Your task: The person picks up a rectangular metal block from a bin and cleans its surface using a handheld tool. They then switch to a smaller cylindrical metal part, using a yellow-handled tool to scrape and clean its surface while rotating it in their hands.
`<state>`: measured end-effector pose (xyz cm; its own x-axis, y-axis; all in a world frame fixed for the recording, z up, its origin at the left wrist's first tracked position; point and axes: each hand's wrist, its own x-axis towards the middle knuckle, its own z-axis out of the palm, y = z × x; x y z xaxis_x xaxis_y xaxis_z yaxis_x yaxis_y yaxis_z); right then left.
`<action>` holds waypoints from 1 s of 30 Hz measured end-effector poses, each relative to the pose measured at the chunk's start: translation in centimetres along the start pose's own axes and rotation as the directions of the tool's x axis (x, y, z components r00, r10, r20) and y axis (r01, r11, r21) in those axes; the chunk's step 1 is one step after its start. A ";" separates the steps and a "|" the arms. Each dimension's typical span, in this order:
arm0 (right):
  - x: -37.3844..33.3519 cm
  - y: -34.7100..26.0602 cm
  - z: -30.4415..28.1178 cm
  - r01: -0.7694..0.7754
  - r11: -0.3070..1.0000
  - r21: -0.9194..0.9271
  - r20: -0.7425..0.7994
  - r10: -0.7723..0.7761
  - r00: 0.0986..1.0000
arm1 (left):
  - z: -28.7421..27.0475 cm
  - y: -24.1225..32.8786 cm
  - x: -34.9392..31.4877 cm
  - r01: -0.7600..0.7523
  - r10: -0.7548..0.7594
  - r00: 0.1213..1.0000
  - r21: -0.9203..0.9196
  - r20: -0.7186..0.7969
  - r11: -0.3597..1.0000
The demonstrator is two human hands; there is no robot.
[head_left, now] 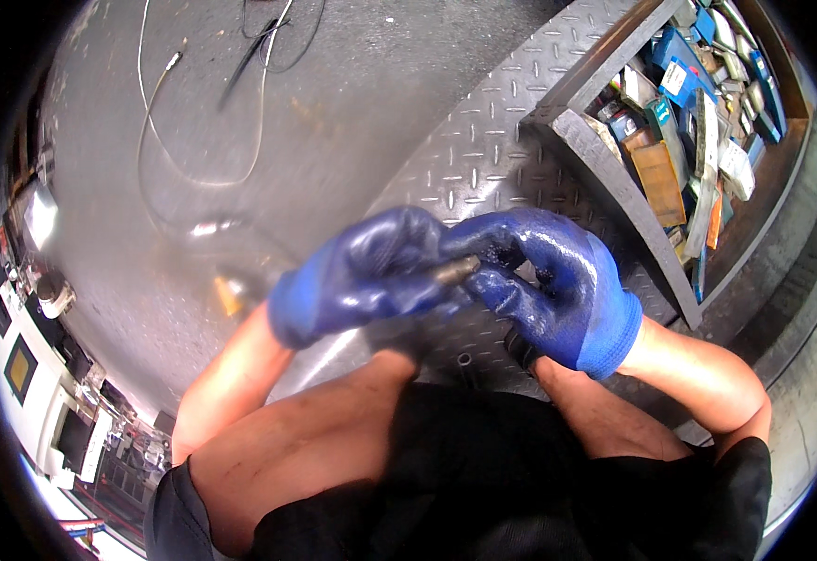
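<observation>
My left hand (362,279) and my right hand (558,285), both in shiny blue coated gloves, meet above my knees. A small brownish, dull metallic-looking piece (456,271) shows between them. The left fingers are closed round it, and much of it is hidden. The right hand is curled, with thumb and fingertips pressed together at the piece's end. Its exact kind cannot be made out.
A metal-framed bin (605,178) of mixed blocks and small boxes stands at the right. Tread plate (479,154) lies under the hands. Loose cables (261,122) lie on the grey floor (352,84) at the far left. A blurred orange object (228,295) is beside my left forearm.
</observation>
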<state>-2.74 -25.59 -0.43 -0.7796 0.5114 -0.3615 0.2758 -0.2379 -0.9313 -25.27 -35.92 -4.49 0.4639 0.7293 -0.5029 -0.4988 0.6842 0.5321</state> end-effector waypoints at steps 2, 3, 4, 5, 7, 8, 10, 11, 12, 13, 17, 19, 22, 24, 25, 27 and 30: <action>0.1 -0.1 0.1 0.002 1.000 0.015 -0.005 -0.002 1.000 | -0.4 -0.5 0.0 -0.048 0.048 0.999 0.014 0.004 0.999; 0.1 -0.1 0.1 0.008 1.000 0.011 -0.001 -0.008 1.000 | -0.7 -0.8 0.0 -0.074 0.073 0.997 0.020 0.008 0.997; 0.2 -0.1 0.1 0.015 1.000 0.006 0.002 -0.015 1.000 | -0.9 -1.1 -0.1 -0.064 0.064 0.998 0.029 -0.002 0.998; 0.1 0.0 0.1 0.022 1.000 -0.006 -0.004 -0.022 1.000 | -1.0 -1.3 -0.2 -0.052 0.053 0.999 0.040 -0.013 0.998; 0.0 0.2 0.0 0.035 0.999 -0.030 -0.015 -0.035 0.999 | -1.0 -1.3 -0.2 -0.046 0.048 0.998 0.070 -0.026 0.996; 0.1 0.2 0.1 0.041 0.999 -0.031 -0.019 -0.041 0.999 | -1.0 -1.3 -0.1 -0.054 0.057 0.998 0.087 -0.028 0.995; 0.1 0.2 0.1 0.052 0.998 -0.035 -0.026 -0.053 0.998 | -1.0 -1.2 -0.1 -0.056 0.061 0.997 0.122 -0.038 0.991; 0.2 0.2 0.2 0.054 0.998 -0.035 -0.030 -0.056 0.998 | -0.9 -1.0 -0.1 -0.048 0.055 0.997 0.140 -0.046 0.989; 0.2 0.2 0.2 0.057 0.998 -0.036 -0.034 -0.058 0.998 | -0.9 -0.9 -0.2 -0.041 0.050 0.997 0.157 -0.055 0.987; 0.2 0.2 0.2 0.059 0.998 -0.037 -0.039 -0.060 0.997 | -1.1 -0.9 -0.2 -0.049 0.056 0.998 0.164 -0.042 0.985; 0.3 0.0 0.2 0.047 0.998 -0.035 -0.033 -0.048 0.998 | -1.1 -0.8 -0.3 -0.029 0.035 0.999 0.135 -0.039 0.990; 0.3 0.0 0.2 0.047 0.999 -0.022 -0.029 -0.048 0.998 | -1.1 -0.7 -0.2 -0.031 0.036 0.999 0.127 -0.037 0.991; 0.4 -0.1 0.4 0.036 0.999 -0.016 -0.038 -0.037 0.999 | -1.1 -0.8 -0.1 -0.074 0.076 0.997 0.110 -0.013 0.991; 0.3 -0.4 0.4 -0.019 1.000 -0.008 -0.046 0.018 0.999 | -0.5 -0.3 -0.1 -0.069 0.069 0.997 0.030 -0.017 0.997; 0.2 -0.5 0.4 -0.046 0.999 -0.004 -0.049 0.046 0.998 | -0.4 -0.3 -0.2 -0.049 0.049 0.998 0.025 -0.028 0.998; 0.1 -0.4 0.8 -0.073 0.994 0.082 -0.082 0.080 0.993 | -0.3 -0.4 -0.3 -0.010 0.010 0.999 0.013 -0.045 1.000; 0.2 -0.4 0.8 -0.101 0.985 0.140 -0.087 0.114 0.990 | -0.3 -0.9 -0.3 -0.060 0.060 0.997 -0.017 -0.049 0.998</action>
<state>-3.44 -26.08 -0.06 -0.6913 0.5510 -0.4675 0.2718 -0.4012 -0.8747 -25.21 -36.79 -5.06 0.3972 0.7677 -0.5029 -0.5380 0.6387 0.5501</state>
